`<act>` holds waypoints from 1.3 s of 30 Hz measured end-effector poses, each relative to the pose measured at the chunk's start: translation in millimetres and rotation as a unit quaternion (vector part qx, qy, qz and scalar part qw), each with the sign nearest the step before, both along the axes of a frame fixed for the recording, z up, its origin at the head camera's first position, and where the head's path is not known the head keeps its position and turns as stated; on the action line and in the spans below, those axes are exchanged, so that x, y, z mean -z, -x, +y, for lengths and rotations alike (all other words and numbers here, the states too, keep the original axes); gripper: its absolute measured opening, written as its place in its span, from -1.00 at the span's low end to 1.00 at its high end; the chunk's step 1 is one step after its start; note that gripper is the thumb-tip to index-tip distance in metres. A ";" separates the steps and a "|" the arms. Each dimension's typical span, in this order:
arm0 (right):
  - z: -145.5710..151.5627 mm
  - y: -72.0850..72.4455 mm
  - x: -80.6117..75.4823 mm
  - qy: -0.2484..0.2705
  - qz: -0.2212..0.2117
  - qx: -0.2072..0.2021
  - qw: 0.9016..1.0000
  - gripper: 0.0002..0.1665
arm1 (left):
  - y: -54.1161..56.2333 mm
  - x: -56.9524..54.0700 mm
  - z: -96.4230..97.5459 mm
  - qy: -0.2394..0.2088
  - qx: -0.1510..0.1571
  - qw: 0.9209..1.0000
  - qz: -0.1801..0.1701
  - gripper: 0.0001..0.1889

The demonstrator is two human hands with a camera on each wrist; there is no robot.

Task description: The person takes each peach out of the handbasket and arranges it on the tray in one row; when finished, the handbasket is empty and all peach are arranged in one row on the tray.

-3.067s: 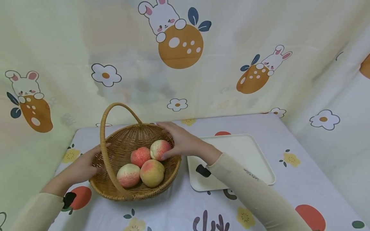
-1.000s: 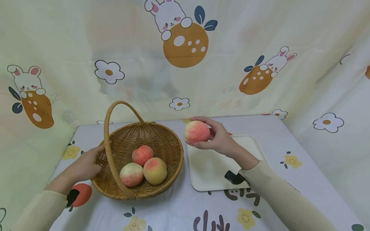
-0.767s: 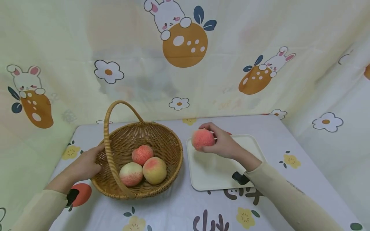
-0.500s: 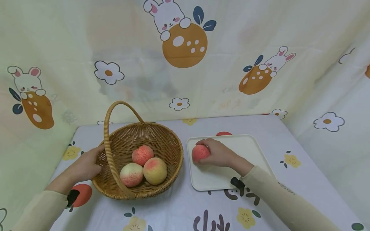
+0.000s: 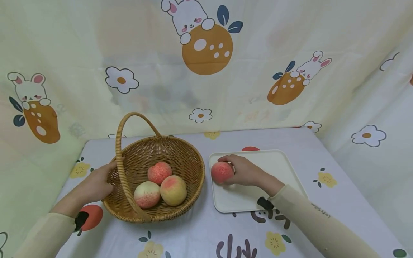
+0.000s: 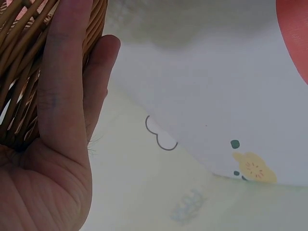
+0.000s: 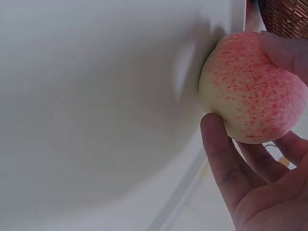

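- A printed curtain (image 5: 155, 43) stands at 12 o'clock, behind everything; it seems to serve as a backdrop.
- The covered table (image 5: 193, 233) carries the basket and the tray, placed side by side, probably so that both are within easy reach.
- The wicker basket (image 5: 180, 148) sits at about 8 o'clock of the head view. Its arched handle (image 5: 119, 154) is upright, and the opening faces up, so the fruit inside is well exposed.
- The white tray (image 5: 271, 165) lies flat at about 4 o'clock; its low rim may prevent round fruit from rolling away.
- The left hand (image 5: 93, 182) grips the basket at its 9 o'clock side, fingers along the outer wall and the thumb apparently inside the rim. I judge that this keeps the basket steady.
- The right hand (image 5: 246, 173) reaches over the tray, with thumb and fingers clamped around one peach from opposite sides, a hold which suits its round shape.
- The yellowish peach (image 5: 173, 190), the pale peach (image 5: 147, 194) and the small red peach (image 5: 159, 173) gather in the basket at 4, 8 and 12 o'clock of their group, probably because the bowl slopes inward.
- The held peach (image 5: 221, 172) is at the tray's 9 o'clock side; whether the tray bears its weight, I cannot tell.
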State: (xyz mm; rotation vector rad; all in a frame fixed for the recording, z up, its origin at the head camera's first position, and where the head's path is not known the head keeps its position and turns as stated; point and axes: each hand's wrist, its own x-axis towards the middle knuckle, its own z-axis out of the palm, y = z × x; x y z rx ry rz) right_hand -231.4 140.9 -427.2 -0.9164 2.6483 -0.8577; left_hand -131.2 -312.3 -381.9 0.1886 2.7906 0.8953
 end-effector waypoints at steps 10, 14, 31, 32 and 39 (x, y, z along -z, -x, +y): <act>-14.7 -1.7 -40.0 0.044 0.006 -0.014 0.999 -0.08 | 0.8 -1.7 0.7 0.008 0.000 1.000 0.000 -0.05; -37.3 -4.6 -66.2 0.112 0.016 -0.027 0.993 -0.02 | 0.3 -3.3 1.3 0.007 -0.004 1.000 0.000 -0.05; -128.5 -33.5 -69.3 0.096 -0.053 -0.108 0.988 0.24 | -1.0 -0.8 1.8 0.005 -0.007 1.000 -0.004 -0.04; -132.4 -34.9 -67.4 0.087 -0.053 -0.114 0.988 0.25 | -0.9 -0.5 1.4 0.005 -0.007 1.000 -0.003 -0.04; -151.8 -43.7 -59.7 0.021 -0.047 -0.128 0.990 0.30 | -2.4 -0.8 1.8 0.003 -0.006 1.000 0.006 -0.07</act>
